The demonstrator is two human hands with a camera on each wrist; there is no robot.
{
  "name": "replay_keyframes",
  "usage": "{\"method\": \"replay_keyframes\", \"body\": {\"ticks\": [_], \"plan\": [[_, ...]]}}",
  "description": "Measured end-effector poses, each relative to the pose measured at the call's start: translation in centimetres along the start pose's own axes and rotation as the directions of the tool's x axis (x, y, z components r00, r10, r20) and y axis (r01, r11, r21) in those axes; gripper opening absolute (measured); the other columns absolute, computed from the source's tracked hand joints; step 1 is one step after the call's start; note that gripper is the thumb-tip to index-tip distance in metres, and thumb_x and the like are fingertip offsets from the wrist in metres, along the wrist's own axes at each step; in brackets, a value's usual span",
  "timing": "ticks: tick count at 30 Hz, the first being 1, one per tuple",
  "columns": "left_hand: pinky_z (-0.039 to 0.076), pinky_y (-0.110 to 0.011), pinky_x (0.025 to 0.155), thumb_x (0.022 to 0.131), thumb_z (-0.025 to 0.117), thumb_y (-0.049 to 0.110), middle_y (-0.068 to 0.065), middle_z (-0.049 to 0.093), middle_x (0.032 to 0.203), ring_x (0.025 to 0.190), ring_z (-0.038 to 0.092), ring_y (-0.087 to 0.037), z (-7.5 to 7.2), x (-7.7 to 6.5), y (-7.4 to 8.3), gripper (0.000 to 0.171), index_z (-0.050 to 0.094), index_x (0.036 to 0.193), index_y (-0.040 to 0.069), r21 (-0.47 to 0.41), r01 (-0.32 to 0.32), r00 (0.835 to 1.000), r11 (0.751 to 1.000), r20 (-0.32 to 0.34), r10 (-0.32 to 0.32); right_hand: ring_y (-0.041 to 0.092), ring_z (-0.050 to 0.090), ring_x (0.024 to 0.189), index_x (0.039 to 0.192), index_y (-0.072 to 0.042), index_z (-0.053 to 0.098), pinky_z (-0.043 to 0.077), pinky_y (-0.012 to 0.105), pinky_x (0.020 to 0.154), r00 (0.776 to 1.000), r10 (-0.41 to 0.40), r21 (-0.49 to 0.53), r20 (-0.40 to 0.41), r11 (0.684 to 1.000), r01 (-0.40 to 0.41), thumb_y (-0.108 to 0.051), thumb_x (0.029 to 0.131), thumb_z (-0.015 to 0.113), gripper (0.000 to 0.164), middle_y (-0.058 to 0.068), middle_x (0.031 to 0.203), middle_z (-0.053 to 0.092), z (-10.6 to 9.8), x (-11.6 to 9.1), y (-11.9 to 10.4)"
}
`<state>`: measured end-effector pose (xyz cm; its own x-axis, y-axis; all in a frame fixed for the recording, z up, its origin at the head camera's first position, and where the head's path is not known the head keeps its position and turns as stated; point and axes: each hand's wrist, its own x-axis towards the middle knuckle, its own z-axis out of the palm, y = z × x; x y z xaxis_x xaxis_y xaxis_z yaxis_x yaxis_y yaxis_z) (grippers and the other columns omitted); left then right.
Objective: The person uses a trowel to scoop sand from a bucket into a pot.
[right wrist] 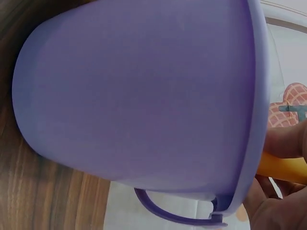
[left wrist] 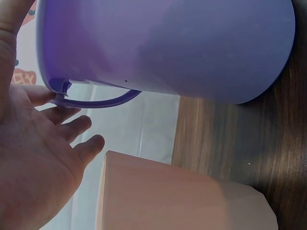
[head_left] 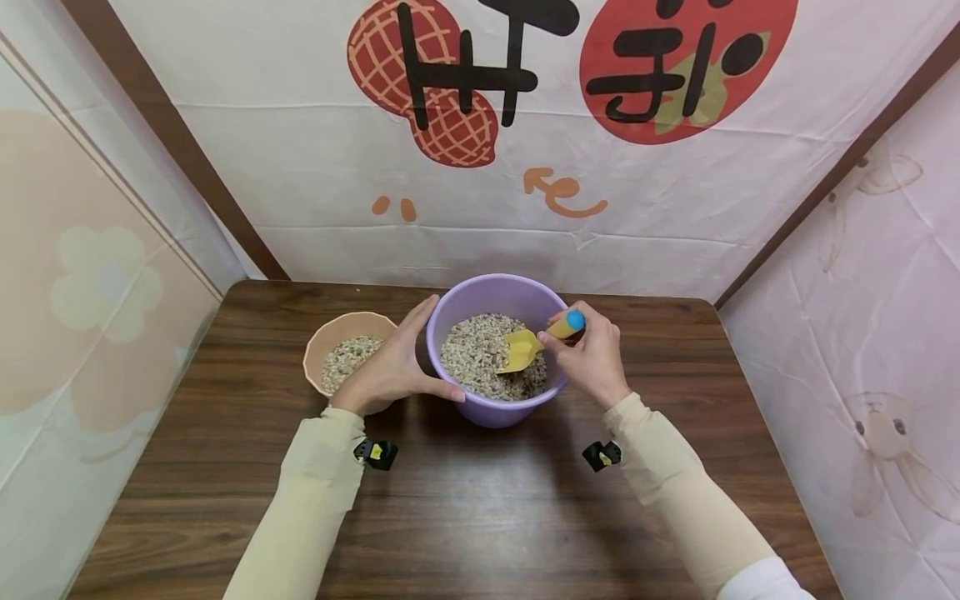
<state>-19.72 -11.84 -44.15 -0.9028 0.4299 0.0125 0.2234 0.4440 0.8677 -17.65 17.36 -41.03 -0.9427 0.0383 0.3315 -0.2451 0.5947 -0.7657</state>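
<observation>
A purple bucket [head_left: 498, 414] with a side handle [left wrist: 108, 102] stands on the table, holding a pale gravel-like grain [head_left: 480, 354]. My right hand [head_left: 592, 354] grips the yellow handle [right wrist: 283, 168] of a small toy shovel [head_left: 522, 350], which has a blue end. The shovel's blade lies in the grain, its tip covered. My left hand [head_left: 393, 364] is spread against the bucket's left side, the thumb along the near rim and the fingers beside the handle joint. Just left of it sits a peach bowl [head_left: 315, 354] with similar grain, partly hidden by this hand.
The brown wood-grain table [head_left: 480, 517] meets a white printed cloth wall [head_left: 300, 192] behind the bucket. More cloth walls rise at the left and right. The peach bowl [left wrist: 163, 196] stands close beside the bucket, under my left wrist.
</observation>
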Motion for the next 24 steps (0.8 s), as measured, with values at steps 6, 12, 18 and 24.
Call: {"method": "replay_keyframes", "body": {"ticks": [6,12,18,24], "plan": [[0.021,-0.054,0.120,0.050,0.101,0.051,0.007,0.009,0.169,0.152,0.015,-0.020,0.0,0.0,-0.2,0.147,0.012,0.164,0.029,0.000,0.004,1.000,1.000,-0.001,-0.004,0.019,0.066,0.067,0.093,-0.003,0.068,0.053,0.028,0.059,1.000,0.002,0.021,-0.018,1.000,-0.002,-0.006,0.080,0.086,0.022,0.010,0.086,0.073,0.3,0.1,0.1],[0.021,-0.053,0.120,0.050,0.101,0.050,0.010,0.009,0.168,0.152,0.015,-0.020,0.0,0.2,-0.2,0.147,0.012,0.164,0.029,0.003,0.005,1.000,1.000,-0.002,-0.005,0.019,0.066,0.069,0.094,-0.003,0.069,0.052,0.025,0.060,0.999,0.026,0.049,-0.036,0.998,-0.024,-0.006,0.081,0.086,0.022,0.010,0.086,0.073,0.6,0.2,0.3],[0.022,-0.054,0.120,0.050,0.101,0.050,0.008,0.009,0.169,0.152,0.015,-0.020,0.0,0.2,-0.1,0.146,0.011,0.164,0.029,0.004,0.001,1.000,1.000,0.005,-0.001,0.021,0.068,0.071,0.096,-0.003,0.069,0.054,0.023,0.062,0.999,0.044,0.105,-0.031,0.994,-0.040,-0.006,0.081,0.085,0.021,0.012,0.088,0.073,1.3,0.5,0.3],[0.021,-0.053,0.120,0.050,0.101,0.050,0.011,0.008,0.168,0.152,0.014,-0.019,0.0,0.3,-0.2,0.147,0.011,0.164,0.030,-0.001,0.013,1.000,1.000,0.005,-0.013,0.021,0.069,0.075,0.096,-0.002,0.070,0.056,0.023,0.064,0.998,0.055,0.155,-0.022,0.987,-0.051,-0.003,0.082,0.084,0.020,0.012,0.090,0.073,1.8,0.7,0.0]]}}
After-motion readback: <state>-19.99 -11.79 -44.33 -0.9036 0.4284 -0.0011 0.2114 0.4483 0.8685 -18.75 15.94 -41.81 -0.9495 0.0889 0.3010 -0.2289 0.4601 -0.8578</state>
